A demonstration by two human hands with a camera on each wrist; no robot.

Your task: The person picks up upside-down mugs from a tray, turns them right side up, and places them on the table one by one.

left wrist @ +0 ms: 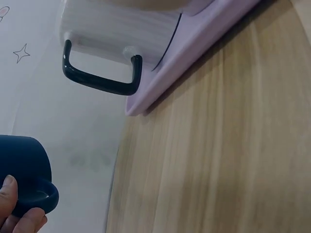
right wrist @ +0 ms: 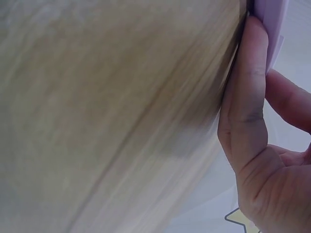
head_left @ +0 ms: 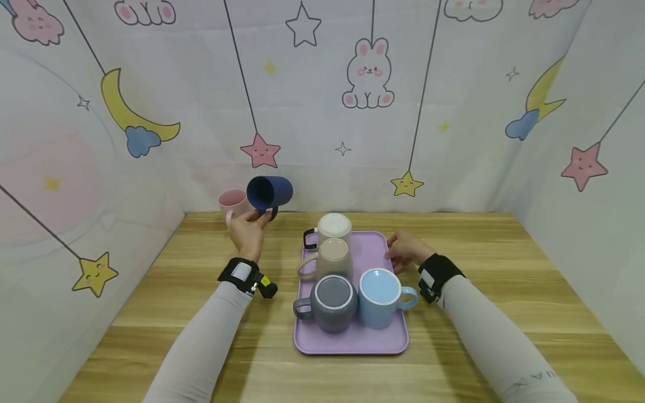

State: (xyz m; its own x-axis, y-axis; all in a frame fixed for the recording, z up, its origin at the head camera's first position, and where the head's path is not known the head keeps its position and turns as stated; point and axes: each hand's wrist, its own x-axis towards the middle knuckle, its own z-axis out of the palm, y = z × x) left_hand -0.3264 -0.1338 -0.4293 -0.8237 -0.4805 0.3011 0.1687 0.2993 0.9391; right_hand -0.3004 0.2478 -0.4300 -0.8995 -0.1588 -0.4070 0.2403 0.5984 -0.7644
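The left hand, gripping the blue mug by its handle, should clear the far-left pink mug while the right hand, pinching the tray at right, steadies it.

Head view bright, evenly lit — soft shadows beside the sleeves on the wooden tabletop; reasonably sharp; left wrist view dimmer, with glints on the black mug handle and shadow under the lilac tray; right wrist view hazy — tabletop grain smeared and soft.
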